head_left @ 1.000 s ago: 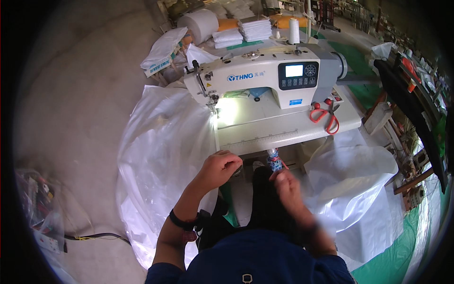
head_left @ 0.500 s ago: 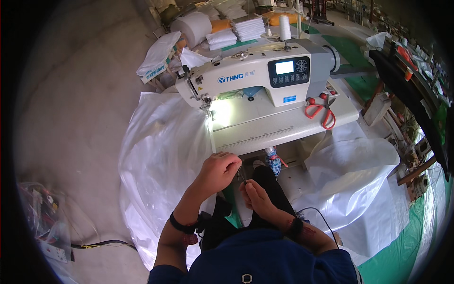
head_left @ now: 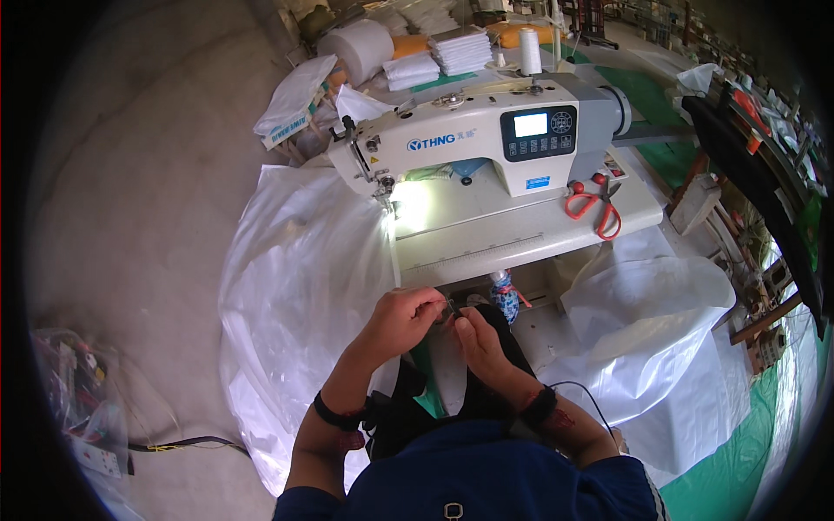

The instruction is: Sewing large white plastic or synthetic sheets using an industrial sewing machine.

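My left hand [head_left: 401, 319] is closed in a pinch in front of the sewing machine's bed; what sits between its fingertips is too small to make out. Close beside it, my right hand [head_left: 479, 342] grips a thin dark tool [head_left: 451, 306], whose tip points up toward the left fingertips. Its exact kind does not show. Behind both hands stands a white sewing machine [head_left: 434, 139] with its lamp lit and its panel screen glowing. A large white plastic sheet [head_left: 300, 286] hangs from under the needle area, left of my hands.
Red-handled scissors [head_left: 599, 210] lie on the right of the machine bed. A white thread cone [head_left: 530, 52] stands behind the machine. Folded white stacks [head_left: 459, 52] and a big white roll [head_left: 356, 50] are at the back. More white sheeting [head_left: 643, 321] lies to the right.
My right hand has moved slightly up and right, lifting the thin tool's tip nearer the left fingertips. The left hand stays pinched, almost in the same place. The view has shifted a little.
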`<move>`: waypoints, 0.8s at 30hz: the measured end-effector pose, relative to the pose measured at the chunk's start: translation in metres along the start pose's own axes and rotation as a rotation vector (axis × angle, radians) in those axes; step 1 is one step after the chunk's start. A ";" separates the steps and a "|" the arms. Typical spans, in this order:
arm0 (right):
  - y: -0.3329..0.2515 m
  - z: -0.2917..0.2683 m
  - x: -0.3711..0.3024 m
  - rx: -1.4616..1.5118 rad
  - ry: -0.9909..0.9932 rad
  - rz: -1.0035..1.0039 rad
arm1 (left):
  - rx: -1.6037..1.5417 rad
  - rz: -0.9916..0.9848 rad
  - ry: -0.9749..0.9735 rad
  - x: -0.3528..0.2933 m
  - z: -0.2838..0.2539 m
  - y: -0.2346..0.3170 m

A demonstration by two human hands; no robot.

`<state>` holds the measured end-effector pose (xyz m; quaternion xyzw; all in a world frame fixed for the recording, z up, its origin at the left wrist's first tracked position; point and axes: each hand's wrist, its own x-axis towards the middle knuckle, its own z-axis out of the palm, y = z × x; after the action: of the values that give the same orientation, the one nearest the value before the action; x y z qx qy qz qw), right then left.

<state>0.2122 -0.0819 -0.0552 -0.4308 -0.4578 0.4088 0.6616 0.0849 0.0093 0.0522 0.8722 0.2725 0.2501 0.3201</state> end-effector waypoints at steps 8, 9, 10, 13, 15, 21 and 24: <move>-0.014 -0.029 0.011 -0.670 -0.078 -0.377 | -0.194 -0.100 -0.132 -0.002 -0.009 -0.008; -0.018 -0.029 0.012 -0.694 -0.098 -0.406 | -0.195 -0.101 -0.131 -0.002 -0.009 -0.008; -0.020 -0.029 0.014 -0.718 -0.117 -0.435 | -0.225 -0.134 -0.151 -0.002 -0.010 -0.009; -0.020 -0.029 0.019 -0.752 -0.092 -0.455 | -0.256 -0.173 -0.175 0.000 -0.012 -0.009; -0.024 -0.030 0.025 -0.806 -0.077 -0.500 | -0.257 -0.176 -0.175 0.001 -0.014 -0.011; -0.032 -0.051 0.084 -1.101 0.114 -0.487 | -0.197 -0.209 -0.075 -0.001 -0.021 -0.034; 0.009 -0.076 0.136 -1.258 0.149 -0.440 | -0.130 -0.124 0.038 -0.001 -0.017 -0.043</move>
<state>0.3173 0.0327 -0.0456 -0.6581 -0.6390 -0.1112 0.3824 0.0600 0.0436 0.0331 0.8261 0.3154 0.2635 0.3856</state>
